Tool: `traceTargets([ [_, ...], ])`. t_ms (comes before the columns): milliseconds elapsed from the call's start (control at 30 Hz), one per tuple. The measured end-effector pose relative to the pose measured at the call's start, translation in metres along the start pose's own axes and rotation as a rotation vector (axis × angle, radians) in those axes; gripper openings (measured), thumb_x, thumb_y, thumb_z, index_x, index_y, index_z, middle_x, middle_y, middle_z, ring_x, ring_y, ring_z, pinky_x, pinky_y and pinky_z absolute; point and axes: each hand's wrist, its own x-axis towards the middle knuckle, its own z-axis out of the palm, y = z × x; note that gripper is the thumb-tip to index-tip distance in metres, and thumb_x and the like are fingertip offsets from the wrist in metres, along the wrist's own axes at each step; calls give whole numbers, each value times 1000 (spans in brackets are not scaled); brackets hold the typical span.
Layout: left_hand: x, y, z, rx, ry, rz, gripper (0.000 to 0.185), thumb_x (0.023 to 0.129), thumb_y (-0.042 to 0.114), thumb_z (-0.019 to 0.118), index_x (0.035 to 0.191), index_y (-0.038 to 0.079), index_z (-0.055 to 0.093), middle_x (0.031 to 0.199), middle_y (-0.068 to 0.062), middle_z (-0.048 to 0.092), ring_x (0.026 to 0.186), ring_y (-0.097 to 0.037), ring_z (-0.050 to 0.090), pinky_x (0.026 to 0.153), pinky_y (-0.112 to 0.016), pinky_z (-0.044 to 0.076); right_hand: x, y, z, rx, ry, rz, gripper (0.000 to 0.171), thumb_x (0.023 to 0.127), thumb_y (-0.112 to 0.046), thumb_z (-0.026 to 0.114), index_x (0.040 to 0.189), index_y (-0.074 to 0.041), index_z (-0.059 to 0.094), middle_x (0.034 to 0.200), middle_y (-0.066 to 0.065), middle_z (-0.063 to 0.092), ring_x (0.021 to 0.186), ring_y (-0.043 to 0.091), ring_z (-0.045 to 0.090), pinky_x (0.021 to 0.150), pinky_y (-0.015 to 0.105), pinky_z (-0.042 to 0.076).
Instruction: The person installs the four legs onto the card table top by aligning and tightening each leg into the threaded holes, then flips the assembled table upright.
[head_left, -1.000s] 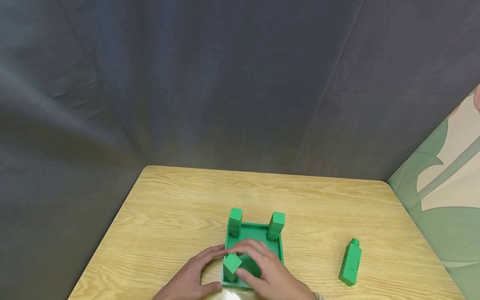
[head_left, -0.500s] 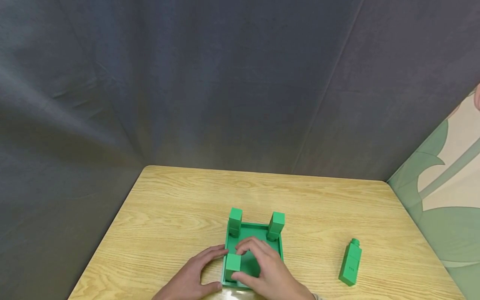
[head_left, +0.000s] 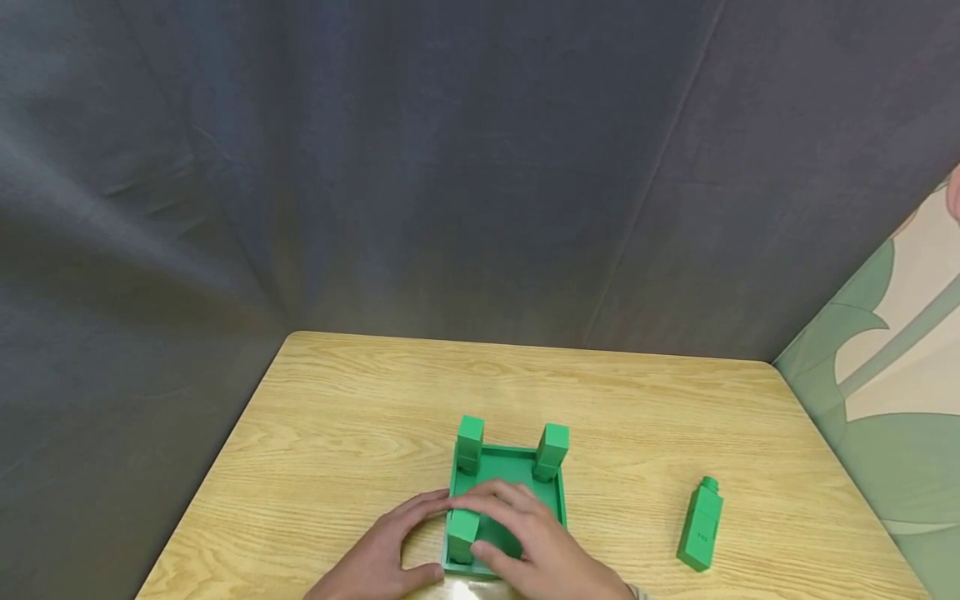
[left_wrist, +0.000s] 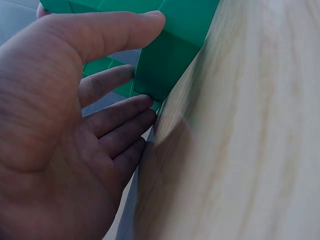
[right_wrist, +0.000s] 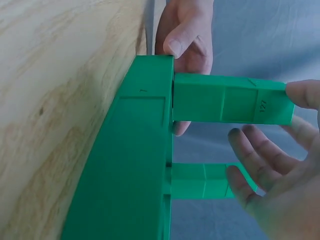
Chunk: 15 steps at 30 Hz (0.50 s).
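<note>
Green square plastic tray [head_left: 551, 493] sits at the near edge of our pale wooden table [head_left: 360, 433], about 6 o'clock from the table's centre. Three green rectangular plastic pegs stand upright in its corners: one at the far left [head_left: 470, 444], one at the far right [head_left: 552, 451], and the near-left peg [head_left: 462, 535] between our hands. Our right hand [head_left: 528, 542] arches over that near-left peg, its fingertips [right_wrist: 302, 94] resting on the peg's top end and the thumb by its side, so the fingers curl round it. Our left hand [head_left: 390, 546] lies flat on the table at 9 o'clock from the tray, fingers straight along the tray's left wall and the thumb [left_wrist: 125, 30] pressed against its near corner. A fourth green plastic peg with a round stud [head_left: 701, 523] stands alone on the table at 3 o'clock, well apart from the tray. Behind the table hangs a dark grey cloth backdrop [head_left: 420, 167].
</note>
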Motion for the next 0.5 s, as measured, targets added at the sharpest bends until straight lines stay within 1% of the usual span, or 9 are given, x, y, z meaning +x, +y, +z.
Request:
traceTargets([
  [100, -1, 0, 0, 0, 3, 1, 69, 91, 58, 69, 153, 43, 41, 159, 7, 41, 142, -37, 43, 104, -69, 40, 2, 1, 3, -8, 51, -10, 45, 101, -30, 66, 144, -32, 52, 137, -17, 54, 119, 7, 55, 96, 38, 49],
  [200, -1, 0, 0, 5, 6, 7, 70, 91, 58, 68, 153, 40, 42, 159, 7, 41, 143, -36, 43, 104, -69, 41, 3, 1, 7, -51, 133, -37, 43, 96, -32, 72, 136, -31, 56, 132, -16, 57, 115, 9, 58, 94, 37, 51],
  [367, -1, 1, 0, 37, 14, 16, 70, 92, 58, 68, 154, 36, 43, 159, 9, 41, 143, -32, 44, 105, -65, 42, 4, 1, 13, -144, 265, -97, 40, 90, -34, 80, 123, -22, 62, 126, -10, 61, 115, 13, 61, 94, 35, 54],
  [500, -1, 3, 0, 48, 16, 16, 71, 92, 57, 68, 154, 36, 42, 159, 8, 41, 142, -32, 45, 105, -64, 43, 4, 1, 16, -177, 315, -95, 40, 87, -39, 82, 116, -20, 62, 124, -8, 62, 111, 13, 64, 92, 33, 56],
])
